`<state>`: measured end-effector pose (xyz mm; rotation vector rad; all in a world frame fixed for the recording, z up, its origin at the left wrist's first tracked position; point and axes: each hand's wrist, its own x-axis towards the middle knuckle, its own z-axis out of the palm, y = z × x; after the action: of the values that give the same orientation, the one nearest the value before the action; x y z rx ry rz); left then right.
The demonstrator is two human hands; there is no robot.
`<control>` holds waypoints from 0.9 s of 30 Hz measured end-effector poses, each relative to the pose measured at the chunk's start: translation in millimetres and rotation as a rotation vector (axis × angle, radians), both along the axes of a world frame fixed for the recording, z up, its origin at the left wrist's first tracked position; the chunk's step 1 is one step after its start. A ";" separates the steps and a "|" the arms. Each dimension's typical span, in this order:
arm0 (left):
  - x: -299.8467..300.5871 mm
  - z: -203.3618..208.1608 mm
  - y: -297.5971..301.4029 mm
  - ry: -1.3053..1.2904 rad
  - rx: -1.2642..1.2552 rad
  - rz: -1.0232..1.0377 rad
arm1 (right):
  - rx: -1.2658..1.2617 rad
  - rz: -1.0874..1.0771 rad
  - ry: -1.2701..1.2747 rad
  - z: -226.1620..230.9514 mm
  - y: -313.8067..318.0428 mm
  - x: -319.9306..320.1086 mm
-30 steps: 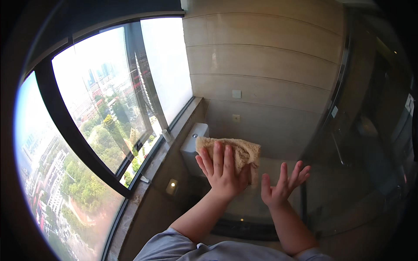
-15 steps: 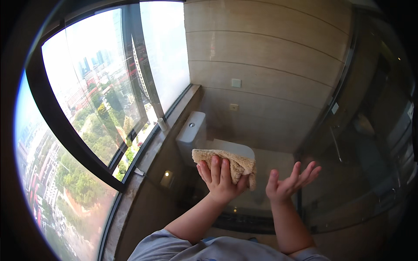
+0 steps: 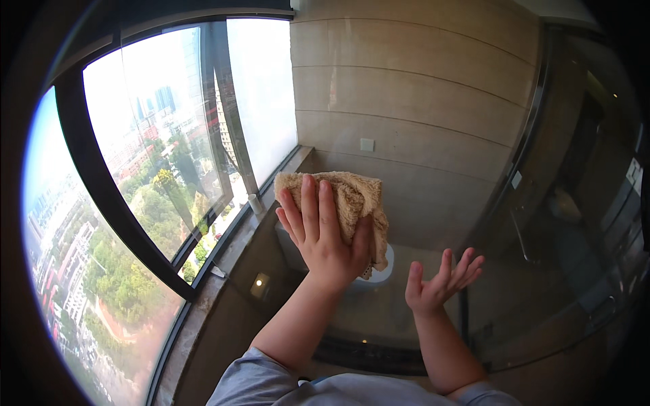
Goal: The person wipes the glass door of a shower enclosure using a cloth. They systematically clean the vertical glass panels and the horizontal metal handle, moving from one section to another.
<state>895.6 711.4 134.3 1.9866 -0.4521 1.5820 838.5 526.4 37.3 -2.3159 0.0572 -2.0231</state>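
Observation:
A fluffy tan cleaning cloth (image 3: 362, 196), folded and bunched, lies under my left hand (image 3: 325, 233). The fingers of that hand point upward across its face, with the thumb at the lower right side. The cloth appears flat against a see-through glass pane, though I cannot see the contact itself. To the right and lower, my right hand (image 3: 440, 281) is raised with its palm partly up. Its fingers are spread and nothing is in them. Beyond the cloth a white toilet (image 3: 384, 274) shows in part; the cloth and my left hand hide most of it.
A large dark-framed window (image 3: 88, 155) fills the left side, above a stone sill (image 3: 196, 318). On the sill stands a small white cylinder (image 3: 254, 204). Beige wall panels (image 3: 413, 88) carry a pale switch plate (image 3: 367, 145). A bar handle (image 3: 523, 237) shows at the right.
My left hand has moved up and slightly left with the cloth, which now covers the toilet's tank. My right hand has shifted a little to the left, still spread. The view has tilted slightly upward.

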 end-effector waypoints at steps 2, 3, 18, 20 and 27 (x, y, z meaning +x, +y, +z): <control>3.7 -16.6 -3.6 -0.048 -0.015 0.026 | 0.029 0.046 -0.002 1.2 -0.4 -5.1; 4.7 -27.9 0.2 -0.075 -0.012 0.032 | 0.048 0.075 -0.009 3.2 3.6 -4.3; 14.6 -110.3 58.8 0.098 0.027 -0.001 | -0.125 0.087 0.035 32.3 100.0 42.7; 22.2 -58.4 63.4 0.051 -0.013 -0.024 | -0.134 0.060 0.042 32.1 98.5 43.4; 39.4 -21.7 78.4 -0.075 0.028 -0.031 | -0.191 0.026 0.045 31.2 95.2 41.9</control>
<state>935.0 789.8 112.6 1.9369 -0.5341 1.6438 880.4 621.7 68.6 -2.4578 -0.1699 -2.0468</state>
